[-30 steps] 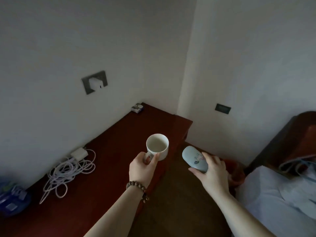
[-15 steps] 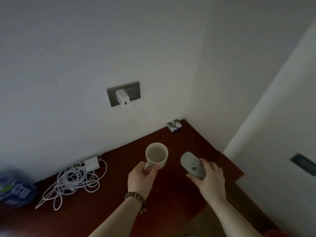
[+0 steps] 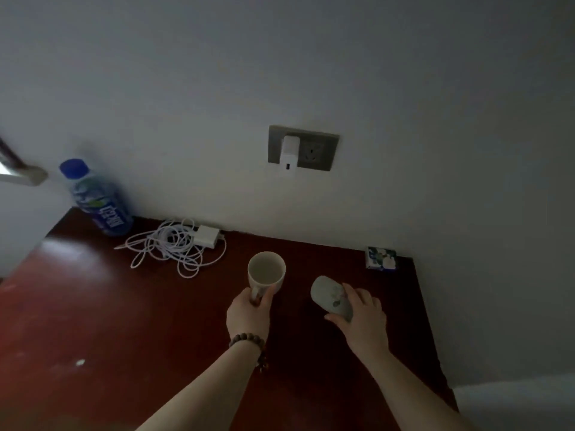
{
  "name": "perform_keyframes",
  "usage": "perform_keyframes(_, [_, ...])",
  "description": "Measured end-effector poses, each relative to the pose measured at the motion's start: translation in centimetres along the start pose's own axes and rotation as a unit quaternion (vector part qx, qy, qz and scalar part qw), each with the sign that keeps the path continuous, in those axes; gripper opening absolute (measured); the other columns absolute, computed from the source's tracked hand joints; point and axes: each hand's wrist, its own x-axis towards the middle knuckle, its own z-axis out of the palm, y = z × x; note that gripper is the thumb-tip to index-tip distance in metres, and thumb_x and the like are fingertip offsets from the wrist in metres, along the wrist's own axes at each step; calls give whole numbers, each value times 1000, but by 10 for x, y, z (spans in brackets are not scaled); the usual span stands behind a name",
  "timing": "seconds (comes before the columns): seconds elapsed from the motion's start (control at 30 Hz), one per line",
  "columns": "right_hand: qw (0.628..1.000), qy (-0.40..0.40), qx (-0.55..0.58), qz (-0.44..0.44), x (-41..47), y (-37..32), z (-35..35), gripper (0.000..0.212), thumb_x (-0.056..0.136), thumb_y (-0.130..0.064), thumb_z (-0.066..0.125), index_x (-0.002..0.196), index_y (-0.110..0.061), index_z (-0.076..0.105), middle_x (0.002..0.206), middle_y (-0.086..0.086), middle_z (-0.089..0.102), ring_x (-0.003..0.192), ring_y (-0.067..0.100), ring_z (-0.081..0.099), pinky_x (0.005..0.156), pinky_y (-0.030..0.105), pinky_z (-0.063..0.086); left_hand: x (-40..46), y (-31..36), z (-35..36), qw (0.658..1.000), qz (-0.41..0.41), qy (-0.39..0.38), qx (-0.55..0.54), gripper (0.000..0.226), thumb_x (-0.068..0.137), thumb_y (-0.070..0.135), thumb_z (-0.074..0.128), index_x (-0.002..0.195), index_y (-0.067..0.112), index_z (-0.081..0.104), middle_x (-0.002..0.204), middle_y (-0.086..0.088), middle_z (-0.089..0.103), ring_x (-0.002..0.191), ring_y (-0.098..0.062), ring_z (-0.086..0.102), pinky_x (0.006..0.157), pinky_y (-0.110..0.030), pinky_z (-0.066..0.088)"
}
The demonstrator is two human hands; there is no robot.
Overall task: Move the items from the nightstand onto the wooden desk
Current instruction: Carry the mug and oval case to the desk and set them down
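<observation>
Above the table (image 3: 93, 306), my left hand (image 3: 249, 315) grips the mug (image 3: 266, 272) handle, upright; my right hand (image 3: 362, 315) clasps the oval case (image 3: 329, 295). Bare wood directly beneath both.

Cable coil (image 3: 174, 248) and bottle (image 3: 99, 200) crowd the desk's (image 3: 93, 321) far-left edge.

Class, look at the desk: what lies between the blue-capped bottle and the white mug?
In the head view, a tangled white cable with its white charger block lies on the wooden desk between the bottle and the mug.
</observation>
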Motion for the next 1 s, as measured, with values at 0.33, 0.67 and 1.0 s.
perform_keyframes(0.33, [988,-6,-105,-114,61,-1,19,76,87,-50,52,149,-28,14,149,4,29,138,26,22,115,50,16,69,0,-5,997,54,23,48,46,80,49,65,59,14,44,56,1,51,53,-11,48,47,-26,28])
perform_keyframes(0.67, [982,-25,-134,-130,63,0,36,72,91,-44,48,149,-31,7,155,4,21,144,25,10,116,54,6,64,6,-11,987,88,135,-22,67,75,23,77,128,14,37,135,-14,32,106,-31,54,84,-30,43])
perform_keyframes(1.0, [987,-11,-141,-74,37,-15,50,72,89,-62,32,143,-44,-13,154,9,-25,142,40,-14,113,62,5,52,29,14,996,78,12,-38,128,64,44,82,149,17,-9,156,2,-22,135,-1,-5,106,-20,11])
